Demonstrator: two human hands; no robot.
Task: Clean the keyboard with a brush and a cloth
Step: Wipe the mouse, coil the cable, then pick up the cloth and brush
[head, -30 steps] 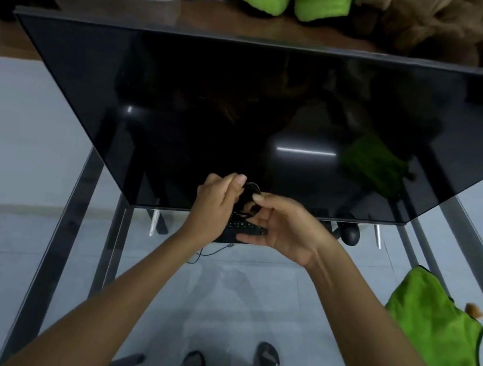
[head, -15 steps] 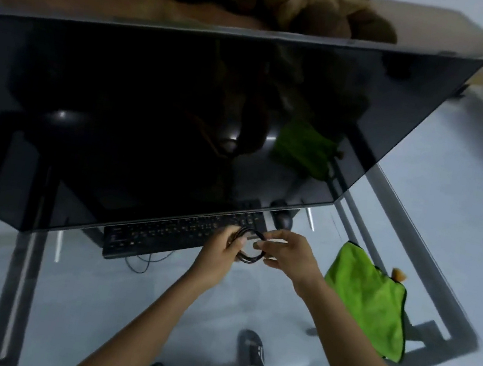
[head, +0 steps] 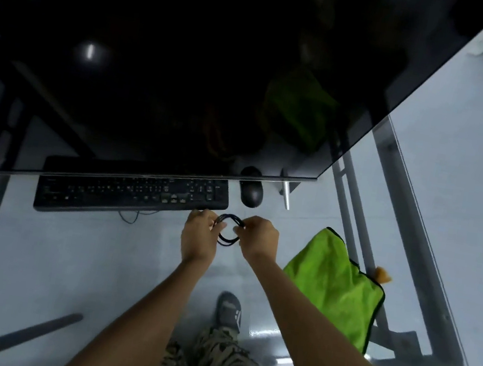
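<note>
1. Head view looks down through a glass surface (head: 71,250) at both bare hands, which hold a small coil of black cable (head: 229,230) between them.
2. Left hand (head: 199,236) grips the coil's left side, its fingers (head: 217,225) curled and pinching the loops.
3. Right hand (head: 257,237) grips the coil's right side, its fingers (head: 239,230) pressed together on the cable.
4. Black keyboard (head: 132,194) lies flat on the surface just beyond the left hand, its far edge hidden under the lower rim of a large dark monitor (head: 174,61).
5. Black mouse (head: 250,195) sits just beside the keyboard's right end.
6. Green cloth (head: 333,284) lies crumpled on the surface to the right of the right forearm, apart from the keyboard.
7. No brush can be made out with certainty.
8. Below the glass, a shoe (head: 229,310) and patterned trousers show.
</note>
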